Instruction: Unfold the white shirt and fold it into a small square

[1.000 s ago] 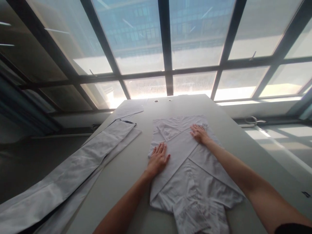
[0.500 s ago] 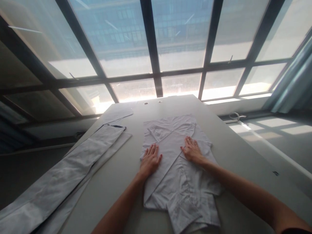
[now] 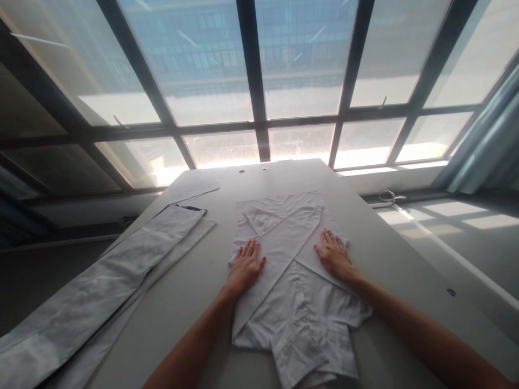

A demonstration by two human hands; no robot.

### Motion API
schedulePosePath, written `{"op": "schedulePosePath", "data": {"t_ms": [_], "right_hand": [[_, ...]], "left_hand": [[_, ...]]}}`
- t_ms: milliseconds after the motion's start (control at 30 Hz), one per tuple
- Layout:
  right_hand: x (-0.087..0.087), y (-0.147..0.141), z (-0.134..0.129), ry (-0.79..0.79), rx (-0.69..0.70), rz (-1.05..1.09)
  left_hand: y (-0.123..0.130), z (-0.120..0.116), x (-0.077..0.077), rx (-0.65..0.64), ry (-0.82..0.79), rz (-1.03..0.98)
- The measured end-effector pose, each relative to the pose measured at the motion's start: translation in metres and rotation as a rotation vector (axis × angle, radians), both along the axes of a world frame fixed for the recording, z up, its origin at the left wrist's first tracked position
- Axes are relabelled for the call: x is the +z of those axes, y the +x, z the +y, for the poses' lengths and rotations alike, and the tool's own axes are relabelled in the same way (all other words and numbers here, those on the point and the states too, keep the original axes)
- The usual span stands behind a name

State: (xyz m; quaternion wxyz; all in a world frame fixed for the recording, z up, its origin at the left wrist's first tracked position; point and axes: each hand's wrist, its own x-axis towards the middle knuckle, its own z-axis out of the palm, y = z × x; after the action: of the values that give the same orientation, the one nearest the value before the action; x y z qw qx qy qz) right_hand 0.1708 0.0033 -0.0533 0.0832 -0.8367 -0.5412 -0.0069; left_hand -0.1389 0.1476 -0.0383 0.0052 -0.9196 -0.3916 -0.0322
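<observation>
A white garment (image 3: 279, 275) lies on the white table, its parts folded across one another, with creases down its near half. My left hand (image 3: 245, 266) rests flat on its left edge, fingers stretched out. On the right part of the cloth lies my right hand (image 3: 334, 254), palm down with fingers extended, close to the right edge. Both hands press on the fabric and hold nothing. A diagonal folded edge runs between them.
Long white folded fabric (image 3: 117, 281) with a dark edge lies along the left of the table (image 3: 397, 302). Another white piece (image 3: 190, 186) sits at the far left corner. Large windows stand behind; a curtain (image 3: 482, 135) hangs at the right.
My right hand has slid to the right across the garment, away from the middle fold. My left hand has stayed at nearly the same place on the cloth.
</observation>
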Motion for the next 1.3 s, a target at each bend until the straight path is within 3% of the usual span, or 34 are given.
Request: {"op": "schedulePosePath", "data": {"t_ms": [233, 467, 667, 800, 1000, 1300], "right_hand": [[-0.001, 0.000, -0.003, -0.001, 0.026, -0.009], [0.002, -0.005, -0.007, 0.023, 0.047, -0.052], [0.005, -0.024, -0.036, -0.029, 0.168, 0.004], [0.001, -0.025, -0.039, -0.047, 0.159, 0.016], [0.000, -0.014, -0.013, -0.034, 0.160, 0.011], [0.011, 0.011, 0.053, -0.063, 0.179, 0.006]], "left_hand": [[0.000, -0.005, 0.005, -0.001, 0.009, 0.001], [-0.003, -0.035, 0.013, -0.074, 0.029, -0.006], [-0.023, -0.049, -0.005, -0.134, 0.042, -0.032], [-0.027, -0.048, -0.014, -0.125, 0.066, -0.048], [-0.011, -0.025, -0.007, -0.086, 0.011, -0.042], [0.023, 0.048, 0.011, -0.074, -0.092, 0.033]]}}
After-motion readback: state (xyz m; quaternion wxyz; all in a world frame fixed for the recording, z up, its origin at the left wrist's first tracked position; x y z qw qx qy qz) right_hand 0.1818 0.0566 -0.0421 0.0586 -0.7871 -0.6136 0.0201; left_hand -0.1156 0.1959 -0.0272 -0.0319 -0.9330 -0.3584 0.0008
